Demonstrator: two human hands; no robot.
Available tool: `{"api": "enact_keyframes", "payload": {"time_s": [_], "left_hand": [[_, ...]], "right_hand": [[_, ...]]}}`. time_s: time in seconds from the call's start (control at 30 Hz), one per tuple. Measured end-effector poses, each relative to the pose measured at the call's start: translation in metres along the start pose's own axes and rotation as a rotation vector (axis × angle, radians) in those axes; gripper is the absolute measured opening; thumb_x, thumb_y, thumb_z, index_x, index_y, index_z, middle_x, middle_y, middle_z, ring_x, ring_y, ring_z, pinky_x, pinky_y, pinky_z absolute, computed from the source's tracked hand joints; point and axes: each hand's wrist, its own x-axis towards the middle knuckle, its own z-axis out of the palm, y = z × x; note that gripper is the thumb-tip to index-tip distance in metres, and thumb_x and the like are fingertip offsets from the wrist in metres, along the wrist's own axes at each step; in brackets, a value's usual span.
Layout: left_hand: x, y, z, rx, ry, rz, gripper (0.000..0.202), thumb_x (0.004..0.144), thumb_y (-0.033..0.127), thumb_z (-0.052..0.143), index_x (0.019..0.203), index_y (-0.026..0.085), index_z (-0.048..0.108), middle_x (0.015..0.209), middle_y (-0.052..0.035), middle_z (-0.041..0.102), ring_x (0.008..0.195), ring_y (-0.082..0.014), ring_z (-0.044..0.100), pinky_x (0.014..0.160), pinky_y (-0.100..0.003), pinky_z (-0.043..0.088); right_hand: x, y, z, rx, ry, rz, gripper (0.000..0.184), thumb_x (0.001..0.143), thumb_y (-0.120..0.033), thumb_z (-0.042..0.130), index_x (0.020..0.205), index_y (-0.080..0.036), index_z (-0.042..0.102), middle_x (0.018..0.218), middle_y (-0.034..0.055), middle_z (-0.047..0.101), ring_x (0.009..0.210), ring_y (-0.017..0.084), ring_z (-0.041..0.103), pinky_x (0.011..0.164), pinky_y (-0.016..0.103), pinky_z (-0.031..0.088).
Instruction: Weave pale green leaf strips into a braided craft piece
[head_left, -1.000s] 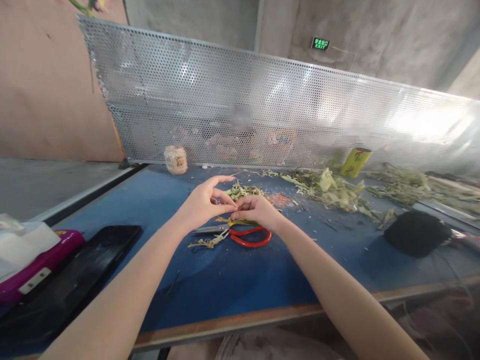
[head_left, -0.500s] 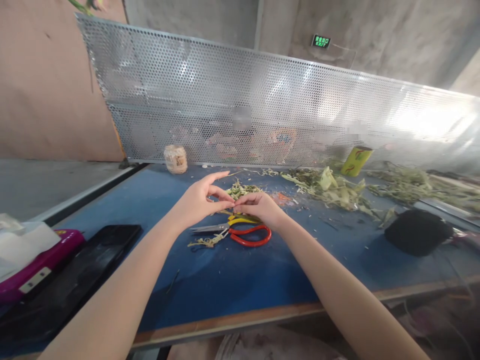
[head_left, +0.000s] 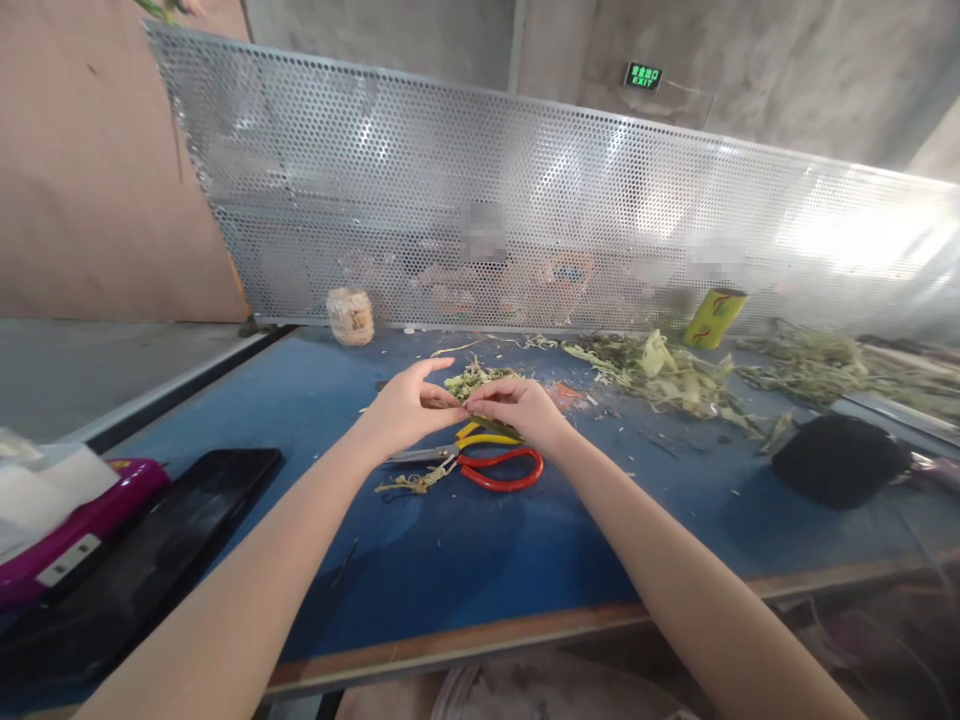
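Observation:
My left hand (head_left: 405,408) and my right hand (head_left: 519,408) meet fingertip to fingertip above the blue table (head_left: 450,560). Both pinch a thin green plant strip (head_left: 495,427) that runs between them and under my right fingers. Just below the hands lie red-handled scissors (head_left: 501,468) with a yellow piece beside them, blades pointing left. A small clump of dry plant trimmings (head_left: 411,484) lies by the blades. A heap of green cuttings (head_left: 476,380) sits right behind the hands.
A perforated metal screen (head_left: 525,200) stands along the table's back. A twine roll (head_left: 350,316) and a yellow can (head_left: 713,318) stand near it. More leaf scraps (head_left: 675,375) spread to the right, beside a black pouch (head_left: 840,460). A black phone (head_left: 150,540) and pink case (head_left: 67,530) lie left.
Both hands have risen slightly and shifted back, staying pinched together on the strip. The left forefinger has curled down more. The scissors have not moved.

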Motion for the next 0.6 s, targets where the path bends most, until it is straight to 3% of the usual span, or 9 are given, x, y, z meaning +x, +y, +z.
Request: {"api": "enact_keyframes", "payload": {"time_s": [0.17, 0.4, 0.6], "left_hand": [[0.0000, -0.0001, 0.0002, -0.046, -0.005, -0.005, 0.073, 0.063, 0.032, 0.064, 0.127, 0.018, 0.033, 0.084, -0.0072, 0.065, 0.077, -0.0189, 0.060, 0.071, -0.035, 0.044], [0.0002, -0.0004, 0.0029, 0.030, 0.115, 0.120, 0.081, 0.063, 0.031, 0.064, 0.132, 0.017, 0.023, 0.084, -0.0064, 0.065, 0.078, -0.0192, 0.059, 0.072, -0.035, 0.042], [-0.0003, 0.0007, 0.0029, 0.040, 0.110, 0.112, 0.078, 0.064, 0.031, 0.064, 0.131, 0.018, 0.026, 0.082, -0.0058, 0.066, 0.072, -0.0172, 0.059, 0.069, -0.033, 0.042]], "right_hand": [[0.0003, 0.0009, -0.0009, -0.036, 0.049, -0.004, 0.016, 0.060, -0.028, 0.067, 0.070, -0.017, 0.067, 0.067, 0.0004, 0.065, 0.058, 0.009, 0.055, 0.060, 0.023, 0.045], [-0.0002, 0.0010, 0.0010, 0.002, 0.090, 0.010, 0.018, 0.059, -0.030, 0.068, 0.071, -0.017, 0.066, 0.069, 0.0014, 0.065, 0.063, 0.010, 0.057, 0.061, 0.024, 0.045], [0.0002, 0.0002, 0.0020, 0.020, 0.100, 0.006, 0.014, 0.060, -0.027, 0.067, 0.070, -0.017, 0.065, 0.066, -0.0004, 0.064, 0.058, 0.008, 0.054, 0.059, 0.022, 0.044]]}}
